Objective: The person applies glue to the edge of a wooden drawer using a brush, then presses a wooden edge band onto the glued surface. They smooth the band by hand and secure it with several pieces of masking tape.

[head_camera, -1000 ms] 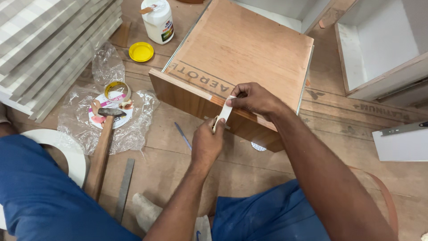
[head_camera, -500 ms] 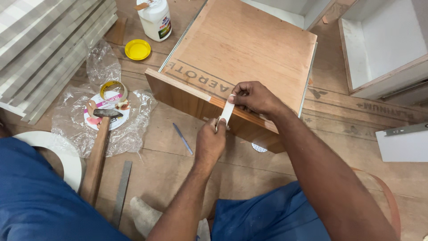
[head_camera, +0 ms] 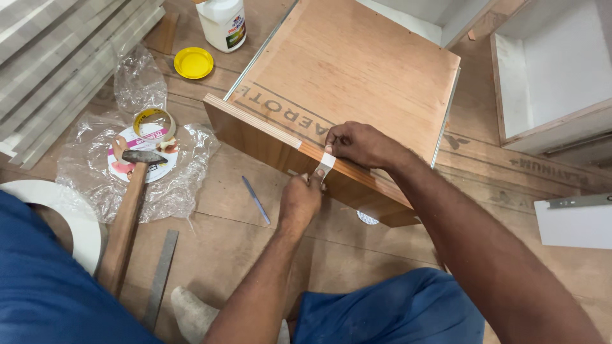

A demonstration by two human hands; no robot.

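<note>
A plywood drawer box (head_camera: 357, 70) lies bottom-up on the floor in front of me. A short strip of pale tape (head_camera: 325, 164) crosses its near top edge. My right hand (head_camera: 360, 145) presses the strip's upper end onto the box with its fingers. My left hand (head_camera: 301, 197) pinches the strip's lower end against the brown front face (head_camera: 255, 137), just below the edge.
A hammer (head_camera: 131, 204) lies on crinkled plastic wrap (head_camera: 95, 185) with tape rolls (head_camera: 153, 122) at the left. A steel ruler (head_camera: 160, 274), a blue pen (head_camera: 255, 199), a yellow lid (head_camera: 193, 62) and a glue bottle (head_camera: 223, 22) are nearby. Grey boards (head_camera: 57, 57) are stacked top left; white drawer boxes (head_camera: 554, 76) stand at the right.
Both hands stay on the tape strip at the drawer's edge. My left hand has shifted slightly along the strip's lower end; the view has shifted a little.
</note>
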